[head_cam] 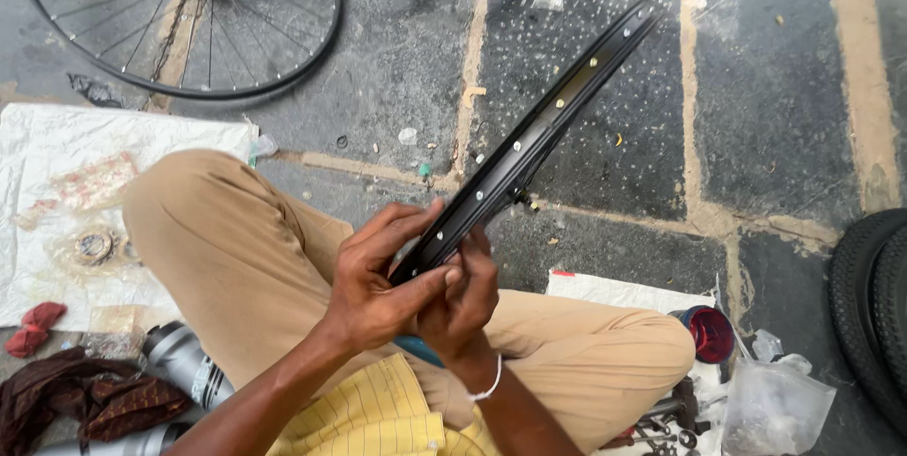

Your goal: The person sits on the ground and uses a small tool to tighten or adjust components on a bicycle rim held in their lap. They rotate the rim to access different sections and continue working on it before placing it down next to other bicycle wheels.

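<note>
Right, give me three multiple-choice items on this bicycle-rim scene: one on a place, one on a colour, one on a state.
1. Where does the spoked wheel lie?
A. On the stone floor at upper left
B. Across the person's lap
C. Leaning on the tyre

2. What colour is the bare rim?
A. Silver
B. Black
C. Red

3. How is the rim held?
A. Flat on the floor, untouched
B. By one hand only
C. By both hands at its near end

Answers:
1 A, it lies flat on the paving above the white cloth.
2 B, the rim is black with small light spoke holes.
3 C, the left hand and right hand both close around its lower end.
</note>
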